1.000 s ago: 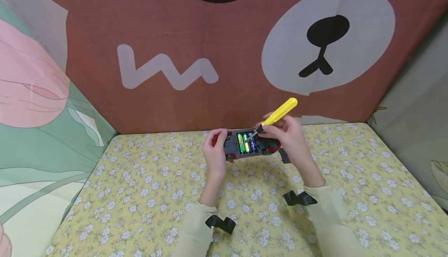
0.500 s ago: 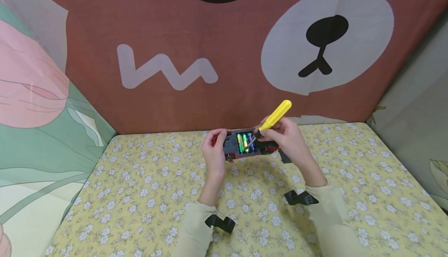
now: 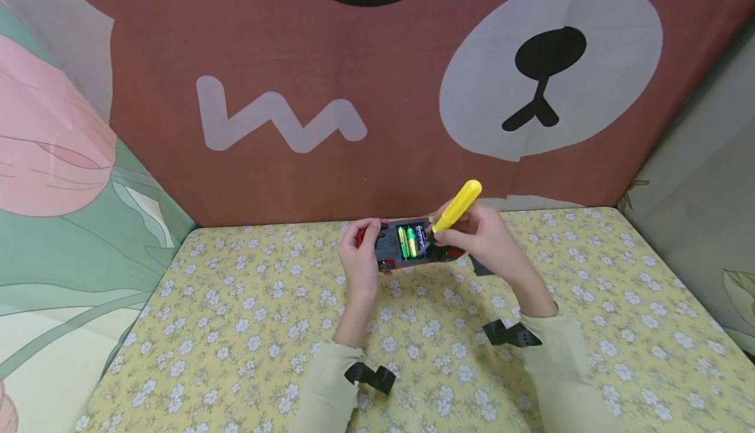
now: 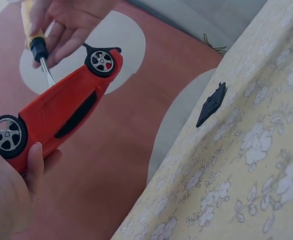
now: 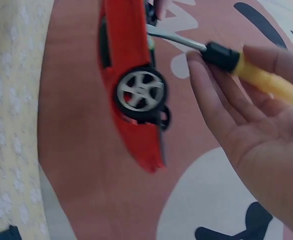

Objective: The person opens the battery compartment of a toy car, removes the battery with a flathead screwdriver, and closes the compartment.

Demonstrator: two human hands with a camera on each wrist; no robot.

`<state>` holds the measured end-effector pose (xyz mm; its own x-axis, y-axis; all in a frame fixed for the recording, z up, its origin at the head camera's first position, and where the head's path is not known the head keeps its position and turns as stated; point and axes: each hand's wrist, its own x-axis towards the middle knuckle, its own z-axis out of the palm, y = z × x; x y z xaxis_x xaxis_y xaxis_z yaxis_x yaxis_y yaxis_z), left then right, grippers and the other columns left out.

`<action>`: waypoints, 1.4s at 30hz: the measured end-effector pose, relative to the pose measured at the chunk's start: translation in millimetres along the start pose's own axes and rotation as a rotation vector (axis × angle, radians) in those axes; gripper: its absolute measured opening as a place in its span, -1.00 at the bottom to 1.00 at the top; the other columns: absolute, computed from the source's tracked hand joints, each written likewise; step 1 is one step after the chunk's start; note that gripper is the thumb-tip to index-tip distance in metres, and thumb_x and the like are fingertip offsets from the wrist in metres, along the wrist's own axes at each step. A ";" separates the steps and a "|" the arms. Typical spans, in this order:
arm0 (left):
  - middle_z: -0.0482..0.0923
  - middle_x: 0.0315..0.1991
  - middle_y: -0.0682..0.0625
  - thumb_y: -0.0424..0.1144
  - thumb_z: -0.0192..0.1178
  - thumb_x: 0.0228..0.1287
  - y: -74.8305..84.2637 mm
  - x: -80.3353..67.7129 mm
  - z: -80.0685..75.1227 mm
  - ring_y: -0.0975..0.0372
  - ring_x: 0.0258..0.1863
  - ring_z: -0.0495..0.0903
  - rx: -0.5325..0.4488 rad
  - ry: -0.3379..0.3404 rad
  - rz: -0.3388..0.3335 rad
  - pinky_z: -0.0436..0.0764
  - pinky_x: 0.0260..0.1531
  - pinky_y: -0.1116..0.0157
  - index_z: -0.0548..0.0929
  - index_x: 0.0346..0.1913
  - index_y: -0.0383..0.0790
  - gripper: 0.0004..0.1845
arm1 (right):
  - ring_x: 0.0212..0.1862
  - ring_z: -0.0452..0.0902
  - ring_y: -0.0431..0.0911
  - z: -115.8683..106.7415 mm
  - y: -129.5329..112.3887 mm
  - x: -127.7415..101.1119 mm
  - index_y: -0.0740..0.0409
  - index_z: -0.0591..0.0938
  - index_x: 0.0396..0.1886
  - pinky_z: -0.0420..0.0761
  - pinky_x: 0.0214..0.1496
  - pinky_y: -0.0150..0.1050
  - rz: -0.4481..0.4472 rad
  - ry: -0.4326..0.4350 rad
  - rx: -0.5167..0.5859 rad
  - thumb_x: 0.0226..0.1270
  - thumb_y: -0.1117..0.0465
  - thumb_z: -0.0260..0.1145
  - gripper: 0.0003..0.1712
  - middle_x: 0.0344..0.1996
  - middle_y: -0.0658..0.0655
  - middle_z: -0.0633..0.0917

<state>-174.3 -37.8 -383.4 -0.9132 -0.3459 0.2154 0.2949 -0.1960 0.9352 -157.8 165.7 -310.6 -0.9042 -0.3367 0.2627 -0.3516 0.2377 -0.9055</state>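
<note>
With the left hand [image 3: 361, 257] gripping the red toy car [image 3: 407, 244] belly-up above the flowered table [image 3: 236, 328], the right hand [image 3: 480, 236], pinching the yellow screwdriver [image 3: 454, 209], should lever gently under the batteries [image 3: 411, 241] without slipping

Both forearms reach forward, left hand [image 3: 361, 257] and right hand [image 3: 479, 236] curled, gripping.

- The yellow screwdriver [image 3: 457, 207] drops lower in the frame, handle end down from its earlier height and standing steeper.
- The right hand [image 3: 480, 236] slides slightly left, closer over the red toy car's [image 3: 407, 244] battery bay.
</note>
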 end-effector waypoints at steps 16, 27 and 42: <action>0.73 -0.29 -0.03 -0.34 0.28 0.42 -2.4 0.1 -3.7 0.29 -0.42 0.55 0.040 0.060 0.016 0.55 -0.46 0.41 0.71 -0.16 -0.50 -0.80 | -0.22 0.56 0.03 -6.7 -13.3 -6.3 0.14 0.73 -0.18 0.64 -0.20 -0.16 -0.105 -0.193 -0.194 0.23 0.38 0.53 -0.80 -0.16 0.06 0.74; 0.62 -0.39 0.05 -0.28 0.30 0.39 1.3 0.8 -2.7 0.28 -0.47 0.50 0.017 0.067 -0.048 0.51 -0.61 0.40 0.72 -0.18 -0.43 -0.80 | -0.09 0.72 -0.07 3.5 -12.2 -3.4 0.22 0.71 0.00 0.70 -0.05 -0.23 -0.083 0.064 -0.205 0.35 0.37 0.46 -0.75 -0.11 0.11 0.78; 0.61 -0.37 0.01 -0.25 0.28 0.42 3.7 1.3 -0.6 0.25 -0.48 0.52 -0.006 0.039 -0.065 0.51 -0.69 0.38 0.71 -0.18 -0.38 -0.80 | -0.21 0.70 -0.11 6.9 -12.3 -8.5 0.19 0.76 -0.08 0.71 -0.20 -0.28 -0.158 0.070 -0.218 0.29 0.40 0.50 -0.78 -0.16 0.08 0.78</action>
<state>-174.2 -39.5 -379.8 -0.9187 -0.3681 0.1434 0.2376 -0.2249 0.9450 -144.1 159.4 -304.0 -0.8459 -0.3234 0.4240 -0.5265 0.3807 -0.7602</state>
